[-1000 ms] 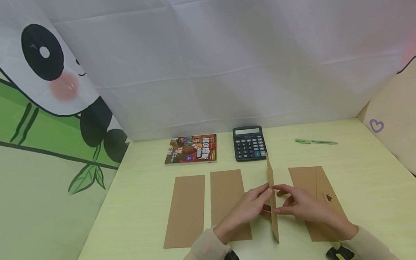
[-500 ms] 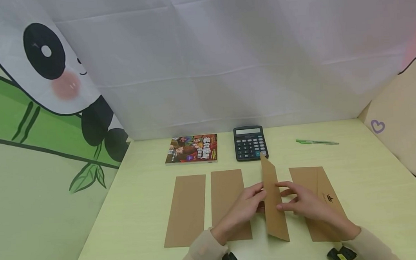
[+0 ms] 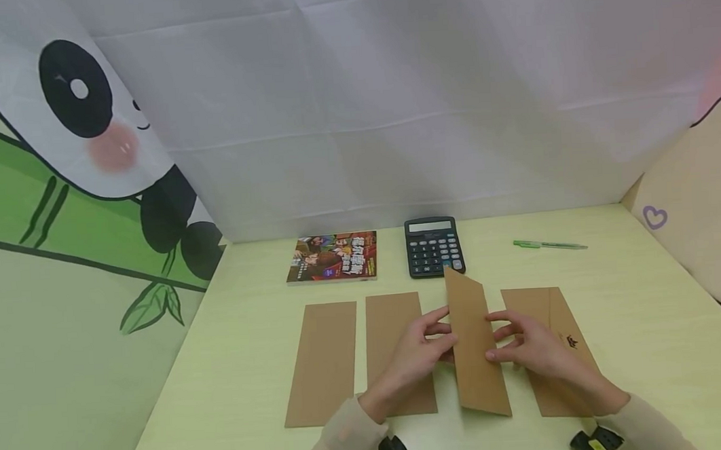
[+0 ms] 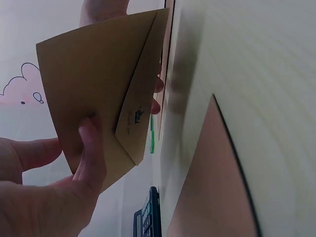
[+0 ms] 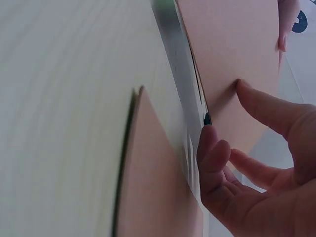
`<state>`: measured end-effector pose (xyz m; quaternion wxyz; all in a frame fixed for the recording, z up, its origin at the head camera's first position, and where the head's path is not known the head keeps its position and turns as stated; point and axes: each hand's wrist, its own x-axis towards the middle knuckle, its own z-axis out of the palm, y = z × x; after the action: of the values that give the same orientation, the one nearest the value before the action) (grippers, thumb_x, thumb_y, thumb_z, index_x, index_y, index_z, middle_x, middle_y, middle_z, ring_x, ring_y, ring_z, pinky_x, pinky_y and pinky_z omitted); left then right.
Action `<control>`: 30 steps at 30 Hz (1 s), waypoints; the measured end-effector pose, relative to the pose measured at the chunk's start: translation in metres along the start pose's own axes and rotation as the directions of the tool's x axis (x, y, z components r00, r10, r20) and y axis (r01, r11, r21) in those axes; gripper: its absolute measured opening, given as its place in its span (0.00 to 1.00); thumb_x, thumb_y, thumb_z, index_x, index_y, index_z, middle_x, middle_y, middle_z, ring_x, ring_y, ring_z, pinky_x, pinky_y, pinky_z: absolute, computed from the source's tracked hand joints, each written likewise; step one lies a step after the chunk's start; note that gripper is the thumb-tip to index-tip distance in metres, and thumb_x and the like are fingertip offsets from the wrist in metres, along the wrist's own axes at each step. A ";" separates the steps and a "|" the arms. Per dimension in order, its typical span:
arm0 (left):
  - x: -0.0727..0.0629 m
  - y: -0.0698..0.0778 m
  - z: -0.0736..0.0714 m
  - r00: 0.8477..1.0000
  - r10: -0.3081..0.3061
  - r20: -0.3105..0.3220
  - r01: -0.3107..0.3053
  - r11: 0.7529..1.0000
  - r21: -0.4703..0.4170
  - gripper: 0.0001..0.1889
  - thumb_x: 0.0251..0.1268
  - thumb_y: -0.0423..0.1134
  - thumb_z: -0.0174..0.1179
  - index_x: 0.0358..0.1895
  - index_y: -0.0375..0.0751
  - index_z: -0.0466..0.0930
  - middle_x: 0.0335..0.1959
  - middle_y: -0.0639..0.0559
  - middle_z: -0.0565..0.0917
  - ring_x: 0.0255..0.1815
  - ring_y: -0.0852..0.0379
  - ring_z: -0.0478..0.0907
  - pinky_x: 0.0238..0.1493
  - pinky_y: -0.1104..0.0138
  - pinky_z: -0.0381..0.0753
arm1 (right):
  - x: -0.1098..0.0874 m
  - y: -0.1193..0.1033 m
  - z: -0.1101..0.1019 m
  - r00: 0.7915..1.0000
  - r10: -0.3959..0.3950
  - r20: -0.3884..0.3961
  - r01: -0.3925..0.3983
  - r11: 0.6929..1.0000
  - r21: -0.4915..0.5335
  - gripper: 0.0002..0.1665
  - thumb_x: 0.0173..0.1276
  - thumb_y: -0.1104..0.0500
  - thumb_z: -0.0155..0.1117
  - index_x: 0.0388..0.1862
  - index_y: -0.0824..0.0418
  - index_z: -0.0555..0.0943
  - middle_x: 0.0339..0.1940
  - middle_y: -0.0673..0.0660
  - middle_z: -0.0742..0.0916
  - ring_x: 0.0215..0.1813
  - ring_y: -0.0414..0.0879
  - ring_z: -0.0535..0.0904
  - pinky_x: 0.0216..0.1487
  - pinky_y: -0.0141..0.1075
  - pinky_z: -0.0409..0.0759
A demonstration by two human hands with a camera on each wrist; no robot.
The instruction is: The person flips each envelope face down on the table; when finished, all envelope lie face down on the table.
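A brown paper envelope (image 3: 476, 355) stands tilted off the table between my two hands, its plain face turned up and to the right. My left hand (image 3: 417, 352) grips its left long edge, thumb on the near face. At the opposite edge, my right hand (image 3: 535, 346) pinches it, the thumb (image 5: 264, 106) pressed on the plain face. The left wrist view shows the underside, with a pointed flap (image 4: 140, 98) and a small dark crown print. Under my right wrist lies another envelope (image 3: 539, 311), flap side up. Beneath my left arm a plain brown envelope (image 3: 392, 332) is partly covered.
A further plain envelope (image 3: 322, 370) lies at the left of the row. Along the back of the table (image 3: 221, 368) are a comic-style book (image 3: 331, 258), a black calculator (image 3: 431, 238) and a green pen (image 3: 548, 245). A white cloth (image 3: 391, 114) hangs behind.
The envelope, nearly edge-on a second ago, has tipped leftward so its plain face shows more. Both hands have turned with it, the left shifting slightly left, the right slightly right.
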<state>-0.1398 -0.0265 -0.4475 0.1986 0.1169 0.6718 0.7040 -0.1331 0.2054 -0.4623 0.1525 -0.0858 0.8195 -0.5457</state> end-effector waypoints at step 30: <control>0.002 -0.010 -0.003 0.997 -0.081 -0.005 0.059 0.680 0.731 0.14 0.48 0.29 0.71 0.31 0.35 0.73 0.23 0.52 0.69 0.20 0.58 0.65 0.19 0.69 0.62 | -0.002 0.000 0.003 0.991 0.016 -0.130 -0.069 0.907 -0.415 0.37 0.47 0.57 0.80 0.54 0.69 0.77 0.32 0.52 0.79 0.32 0.46 0.73 0.33 0.39 0.72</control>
<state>-0.1420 -0.0281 -0.4578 0.1717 0.1700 0.8976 0.3686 -0.1307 0.2037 -0.4630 0.0913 -0.0647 0.9270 -0.3580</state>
